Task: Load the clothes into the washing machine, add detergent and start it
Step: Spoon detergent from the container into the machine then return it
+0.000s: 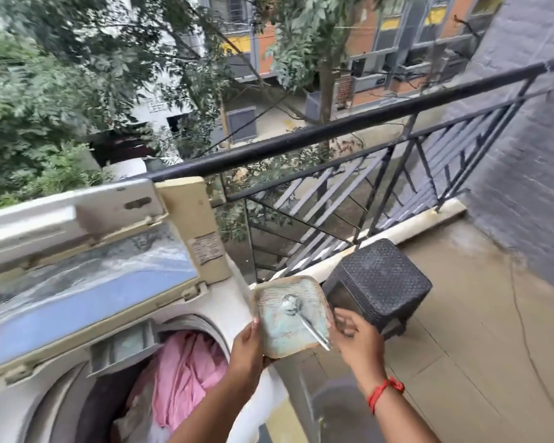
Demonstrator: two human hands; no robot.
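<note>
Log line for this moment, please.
lid up | pink clothes in drum | left hand holds detergent box | right hand pinches spoon

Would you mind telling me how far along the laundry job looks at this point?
Loading looks done or well underway: pink clothes lie in the drum of the washing machine, whose lid stands open. Detergent is in hand: the left hand holds a square tub with a spoon in it, and the right hand is at the spoon's handle. Adding the detergent, shutting the lid and starting remain.

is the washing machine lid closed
No, the lid stands raised behind the open drum, where pink cloth shows inside the washing machine.
</note>
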